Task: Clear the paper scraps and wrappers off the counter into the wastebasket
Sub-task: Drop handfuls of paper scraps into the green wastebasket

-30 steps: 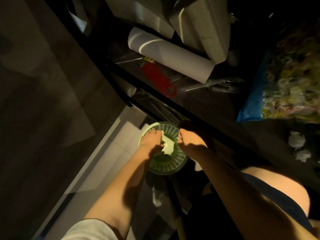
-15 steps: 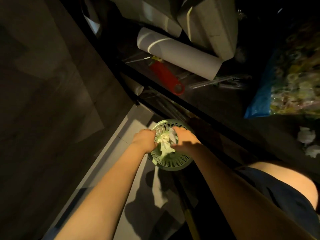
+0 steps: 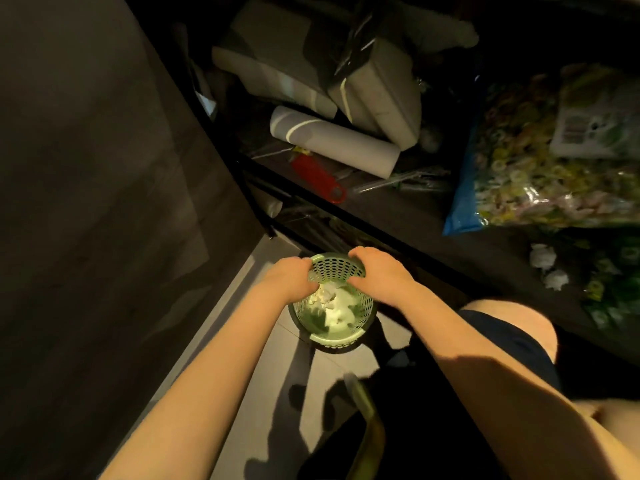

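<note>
On wastebasket (image 3: 360, 317) rim, hands (image 3: 291, 278) (image 3: 377, 271); counter (image 3: 433, 237) edge beside.

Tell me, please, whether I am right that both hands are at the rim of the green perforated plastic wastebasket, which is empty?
Not quite: the head view shows the green perforated plastic wastebasket is not empty; white crumpled paper scraps lie inside it. The left hand and right hand are indeed at its rim.

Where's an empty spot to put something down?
The floor tiles on the near side of the wastebasket are bare. The dark counter strip between the red tool and the blue bag looks bare too. Crowded: around the paper roll and beside the crumpled scraps.
</note>
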A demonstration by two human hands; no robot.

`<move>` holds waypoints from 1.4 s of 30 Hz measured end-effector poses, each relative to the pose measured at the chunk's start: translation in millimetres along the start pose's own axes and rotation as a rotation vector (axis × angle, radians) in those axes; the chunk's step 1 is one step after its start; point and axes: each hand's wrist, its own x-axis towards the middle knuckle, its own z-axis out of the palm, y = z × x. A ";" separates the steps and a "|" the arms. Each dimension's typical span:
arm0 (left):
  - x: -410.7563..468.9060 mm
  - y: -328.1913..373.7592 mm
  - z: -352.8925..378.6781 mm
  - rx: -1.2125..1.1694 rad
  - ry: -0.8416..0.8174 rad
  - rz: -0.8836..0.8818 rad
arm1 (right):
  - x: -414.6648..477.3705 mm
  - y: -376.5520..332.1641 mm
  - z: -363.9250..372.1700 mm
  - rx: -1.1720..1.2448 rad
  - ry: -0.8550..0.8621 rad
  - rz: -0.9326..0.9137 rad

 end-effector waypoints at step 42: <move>-101.4 294.2 -257.3 -0.037 0.728 0.256 | -276.8 86.9 -289.3 -0.106 0.924 0.502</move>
